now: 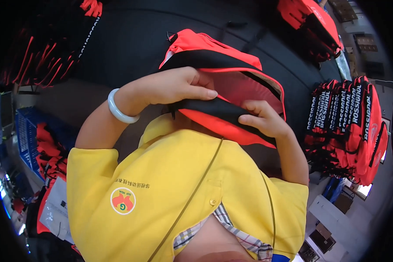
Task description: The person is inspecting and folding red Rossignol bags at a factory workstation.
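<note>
A red and black fabric bag (207,43) lies in front of me on the dark table, its long mouth gaping and its pale reddish lining showing. My left hand (185,85) is closed on the near edge of the mouth, thumb over the black band and fingers curled toward the inside. Farther right along the same edge, my right hand (266,118) pinches the black band between thumb and fingers. Some fingertips of both hands are hidden. A pale bangle (113,107) circles my left wrist.
The dark table (131,35) stretches out beyond the bag. Stacked red and black bags (349,126) stand at the right, with more bags (310,26) at the far right. Another dark, red-edged pile (43,61) lies far left. A blue crate (28,135) is at the left.
</note>
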